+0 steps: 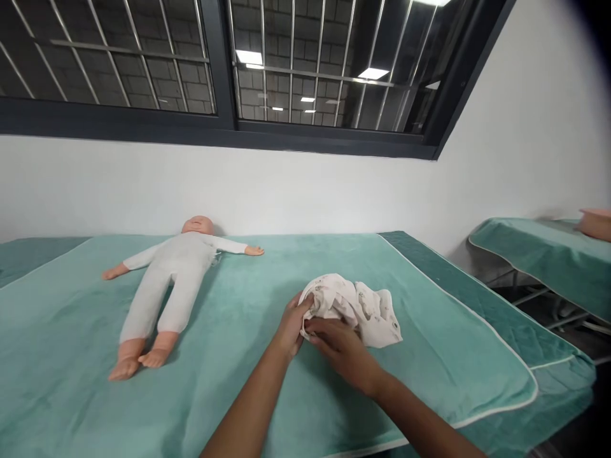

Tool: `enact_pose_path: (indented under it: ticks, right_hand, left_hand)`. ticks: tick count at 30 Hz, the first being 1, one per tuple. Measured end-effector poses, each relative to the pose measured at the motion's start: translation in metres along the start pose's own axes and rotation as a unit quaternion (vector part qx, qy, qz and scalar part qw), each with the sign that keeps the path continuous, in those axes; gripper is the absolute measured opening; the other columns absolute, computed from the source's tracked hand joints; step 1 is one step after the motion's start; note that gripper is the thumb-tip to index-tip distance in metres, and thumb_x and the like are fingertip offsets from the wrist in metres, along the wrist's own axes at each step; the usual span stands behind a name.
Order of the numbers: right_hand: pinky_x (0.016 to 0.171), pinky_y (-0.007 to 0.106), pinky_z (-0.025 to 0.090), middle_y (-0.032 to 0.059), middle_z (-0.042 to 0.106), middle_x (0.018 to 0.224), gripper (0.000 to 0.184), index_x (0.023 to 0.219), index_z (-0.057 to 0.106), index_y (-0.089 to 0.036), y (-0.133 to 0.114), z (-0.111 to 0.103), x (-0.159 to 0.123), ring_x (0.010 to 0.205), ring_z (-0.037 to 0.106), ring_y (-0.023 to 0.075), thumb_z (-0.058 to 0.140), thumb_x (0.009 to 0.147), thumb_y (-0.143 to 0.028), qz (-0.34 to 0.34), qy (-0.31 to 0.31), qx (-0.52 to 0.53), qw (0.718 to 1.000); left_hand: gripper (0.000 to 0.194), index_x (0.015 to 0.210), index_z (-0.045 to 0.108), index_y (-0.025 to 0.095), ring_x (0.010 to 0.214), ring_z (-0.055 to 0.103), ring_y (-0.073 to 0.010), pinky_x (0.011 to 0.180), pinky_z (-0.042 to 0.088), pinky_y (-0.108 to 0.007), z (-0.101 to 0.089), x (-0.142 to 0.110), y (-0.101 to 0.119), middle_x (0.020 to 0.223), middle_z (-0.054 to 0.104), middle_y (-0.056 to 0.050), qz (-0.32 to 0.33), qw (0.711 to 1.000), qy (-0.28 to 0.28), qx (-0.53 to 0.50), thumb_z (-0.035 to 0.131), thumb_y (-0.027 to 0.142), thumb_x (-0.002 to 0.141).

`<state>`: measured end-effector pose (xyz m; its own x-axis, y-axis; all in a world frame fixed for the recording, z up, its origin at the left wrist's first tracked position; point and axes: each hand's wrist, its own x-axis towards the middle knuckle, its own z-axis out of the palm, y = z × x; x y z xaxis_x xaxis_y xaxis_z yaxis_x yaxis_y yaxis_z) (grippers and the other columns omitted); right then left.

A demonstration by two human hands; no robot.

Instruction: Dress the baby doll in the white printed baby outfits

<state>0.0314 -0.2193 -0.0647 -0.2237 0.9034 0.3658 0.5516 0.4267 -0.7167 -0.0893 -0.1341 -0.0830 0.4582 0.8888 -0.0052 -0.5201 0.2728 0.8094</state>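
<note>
A crumpled white cloth garment [357, 306] with a faint print lies on the teal towel [238, 381] covering the table. My left hand [292, 326] grips its left edge, fingers curled into the fabric. My right hand [342, 348] presses on the garment's near edge, fingers closed on the cloth. A baby doll [167, 286] in a white one-piece suit lies on its back to the left, arms spread, bare feet toward me.
A white wall and a dark-framed barred window [229, 70] stand behind the table. A second table with a teal cover [539, 254] stands at the right, with a pinkish object [596, 222] at its far end. A gap of floor separates the tables.
</note>
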Motion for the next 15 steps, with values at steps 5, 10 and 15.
enact_pose_path:
  ticks: [5, 10, 15]
  right_hand:
    - [0.103, 0.049, 0.041, 0.0091, 0.066, 0.121, 0.028, 0.117, 0.062, -0.024, 0.029, -0.021, 0.000, 0.117, 0.057, 0.0285, 0.058, 0.089, -0.026, 0.044, 0.205, -0.132, 0.969]
    - [0.104, 0.050, 0.042, 0.0115, 0.066, 0.122, 0.042, 0.121, 0.062, -0.023, 0.019, -0.024, 0.011, 0.119, 0.057, 0.0320, 0.067, 0.082, -0.039, 0.077, 0.152, -0.051, 0.984]
    - [0.083, 0.037, 0.050, 0.0034, 0.070, 0.093, 0.026, 0.100, 0.065, -0.021, -0.002, -0.048, 0.023, 0.087, 0.063, 0.0226, 0.063, 0.084, -0.041, 0.134, 0.241, 0.085, 0.957]
  left_hand:
    - [0.058, 0.117, 0.069, 0.010, 0.092, 0.070, -0.0252, 0.084, 0.053, -0.035, 0.002, -0.001, -0.002, 0.104, 0.075, -0.014, 0.012, 0.999, 0.041, -0.004, 0.073, 0.053, 0.079]
    - [0.056, 0.107, 0.072, 0.008, 0.078, 0.070, -0.0235, 0.074, 0.052, -0.033, 0.017, -0.014, 0.011, 0.089, 0.075, -0.013, -0.064, 0.994, -0.038, 0.082, 0.072, 0.056, 0.077]
    - [0.051, 0.105, 0.072, 0.012, 0.084, 0.069, -0.0242, 0.080, 0.051, -0.034, 0.031, -0.027, 0.061, 0.092, 0.075, -0.011, -0.005, 0.986, -0.007, 0.164, 0.069, 0.056, 0.080]
